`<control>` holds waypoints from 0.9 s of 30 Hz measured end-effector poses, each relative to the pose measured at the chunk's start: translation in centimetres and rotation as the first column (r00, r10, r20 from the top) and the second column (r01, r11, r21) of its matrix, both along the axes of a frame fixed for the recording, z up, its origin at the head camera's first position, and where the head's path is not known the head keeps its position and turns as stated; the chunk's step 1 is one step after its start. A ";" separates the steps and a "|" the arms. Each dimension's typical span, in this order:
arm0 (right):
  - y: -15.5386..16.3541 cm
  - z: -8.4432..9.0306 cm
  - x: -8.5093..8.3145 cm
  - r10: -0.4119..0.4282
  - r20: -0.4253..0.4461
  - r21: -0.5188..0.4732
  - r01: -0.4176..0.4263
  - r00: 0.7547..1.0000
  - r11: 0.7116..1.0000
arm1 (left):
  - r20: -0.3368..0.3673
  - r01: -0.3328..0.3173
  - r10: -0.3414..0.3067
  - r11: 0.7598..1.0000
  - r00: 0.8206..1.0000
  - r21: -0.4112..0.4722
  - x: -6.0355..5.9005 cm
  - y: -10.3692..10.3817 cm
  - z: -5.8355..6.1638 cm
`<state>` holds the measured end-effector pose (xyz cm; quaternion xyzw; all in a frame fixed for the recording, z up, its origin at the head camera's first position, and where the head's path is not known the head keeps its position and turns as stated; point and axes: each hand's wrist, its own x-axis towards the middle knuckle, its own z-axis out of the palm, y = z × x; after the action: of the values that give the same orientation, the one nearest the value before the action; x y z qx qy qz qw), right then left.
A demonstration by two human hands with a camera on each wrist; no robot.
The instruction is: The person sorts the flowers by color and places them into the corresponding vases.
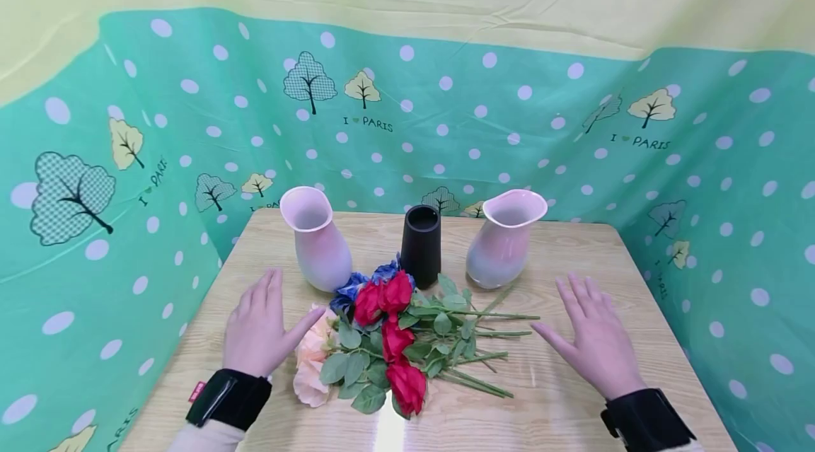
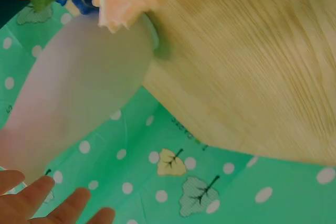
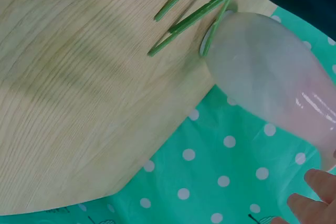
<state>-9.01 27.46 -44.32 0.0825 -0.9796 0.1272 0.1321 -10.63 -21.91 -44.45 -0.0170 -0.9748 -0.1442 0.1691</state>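
Pink glazed vases [image 1: 316,240] [image 1: 504,238] near tabletop's far edge could tip if flat, empty left hand [image 1: 259,330] or right hand [image 1: 595,339] sweeps the artificial flower bunch [image 1: 388,339] carelessly.

Between the hands: red roses [image 1: 396,328], a peach rose [image 1: 312,360], blue blooms [image 1: 356,285], green leaves and stems. Beyond them, two pink-to-grey gradient vases [image 1: 316,240] [image 1: 504,238] flank a matt black vase [image 1: 421,245]. Pale wood-grain table [image 1: 573,395]; teal white-dotted backdrop [image 1: 446,119] with tree motifs.

Bright even light, glare streak on table [image 1: 391,431], wrist views blurry, head-cam edges warped.
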 end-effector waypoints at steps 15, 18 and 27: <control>-3.5 -2.9 -1.8 0.118 -0.059 -0.071 -0.122 0.991 0.990 | 0.049 0.124 -0.169 0.865 0.984 0.485 -3.0 7.4 1.7; -4.4 -3.9 -2.3 0.140 -0.055 -0.098 -0.145 0.989 0.985 | 0.031 0.164 -0.224 0.792 0.974 0.588 -3.6 9.2 1.6; -7.5 -7.2 -2.9 0.178 -0.062 -0.127 -0.185 0.982 0.974 | -0.020 0.270 -0.369 0.640 0.929 0.719 -5.5 15.0 0.7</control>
<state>-11.91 19.95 -51.51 0.1660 -0.9537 0.2012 0.1499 -16.14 -6.90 -43.79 -0.1136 -0.8329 -0.5369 0.0712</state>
